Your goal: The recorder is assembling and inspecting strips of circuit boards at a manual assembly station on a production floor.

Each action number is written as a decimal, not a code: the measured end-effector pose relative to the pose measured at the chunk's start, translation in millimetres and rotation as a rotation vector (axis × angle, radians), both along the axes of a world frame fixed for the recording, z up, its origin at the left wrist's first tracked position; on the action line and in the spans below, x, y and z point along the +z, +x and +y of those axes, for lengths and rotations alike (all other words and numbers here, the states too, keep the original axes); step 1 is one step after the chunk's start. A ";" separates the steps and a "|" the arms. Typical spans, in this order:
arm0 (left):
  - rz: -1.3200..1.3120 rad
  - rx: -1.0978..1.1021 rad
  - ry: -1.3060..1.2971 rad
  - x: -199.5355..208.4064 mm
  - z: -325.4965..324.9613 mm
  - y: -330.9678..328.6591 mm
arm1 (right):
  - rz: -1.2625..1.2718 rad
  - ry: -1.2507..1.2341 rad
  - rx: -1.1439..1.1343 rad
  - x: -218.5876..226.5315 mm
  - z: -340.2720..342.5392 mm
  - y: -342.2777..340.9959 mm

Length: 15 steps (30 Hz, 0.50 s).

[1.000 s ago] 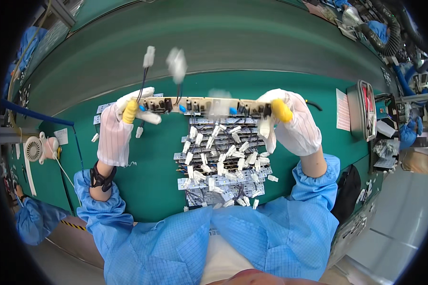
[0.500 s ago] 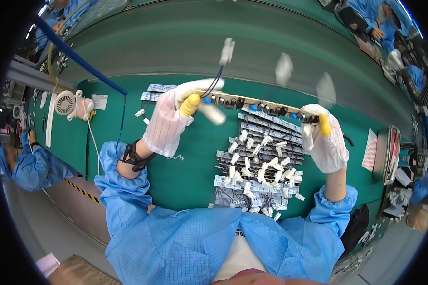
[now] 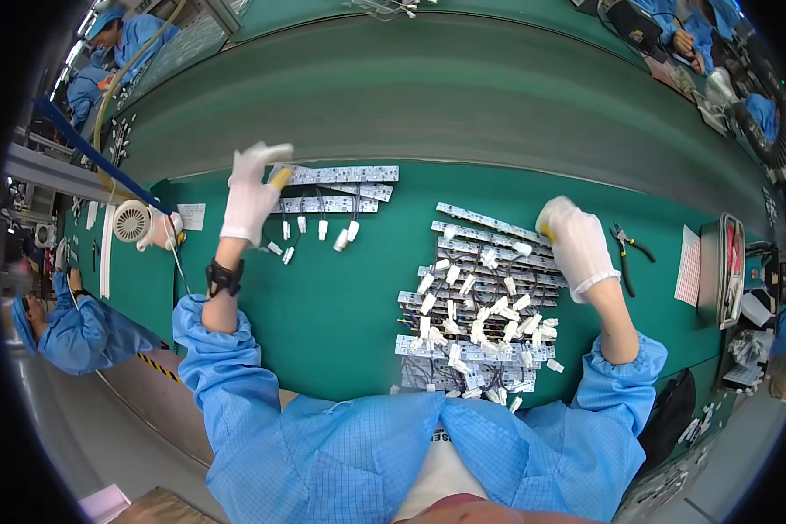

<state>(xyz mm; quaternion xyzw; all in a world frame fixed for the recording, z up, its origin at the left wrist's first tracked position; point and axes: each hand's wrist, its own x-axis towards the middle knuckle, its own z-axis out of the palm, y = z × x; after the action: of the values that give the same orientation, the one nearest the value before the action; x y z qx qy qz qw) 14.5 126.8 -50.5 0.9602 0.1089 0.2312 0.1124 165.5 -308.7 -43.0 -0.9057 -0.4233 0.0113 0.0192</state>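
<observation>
My left hand (image 3: 253,196), in a white glove with a yellow fingertip cover, is at the left end of a small stack of circuit board strips (image 3: 341,175). Its fingers stretch apart from the thumb, open and holding nothing. White connectors (image 3: 353,230) on dark wires hang from these strips toward me. My right hand (image 3: 578,249), gloved alike, is closed with curled fingers at the right end of the top circuit board strip (image 3: 489,224) of a larger pile. The glove hides that end. Many white connectors (image 3: 480,327) lie tangled over this pile.
Pliers (image 3: 623,258) lie right of my right hand. Farther right are a printed sheet (image 3: 688,265) and a metal tray (image 3: 720,271). A small white fan (image 3: 133,222) stands at the left. Beyond the green mat runs a dark belt (image 3: 393,105). Co-workers sit around.
The strip held between both hands now lies on the left stack. My left hand has moved left and opened. My right hand has moved down to the larger pile, and the pliers are uncovered.
</observation>
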 end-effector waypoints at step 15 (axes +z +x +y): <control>0.391 -0.275 -0.243 31.1 -42.0 17.8 | 0.073 -0.053 -0.016 -2.9 7.7 -4.0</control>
<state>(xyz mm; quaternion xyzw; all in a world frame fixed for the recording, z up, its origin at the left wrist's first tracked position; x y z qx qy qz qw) 32.4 84.8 -19.4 0.9719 0.0239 0.0090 0.2342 161.5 -301.0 -45.8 -0.9084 -0.4144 0.0551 0.0109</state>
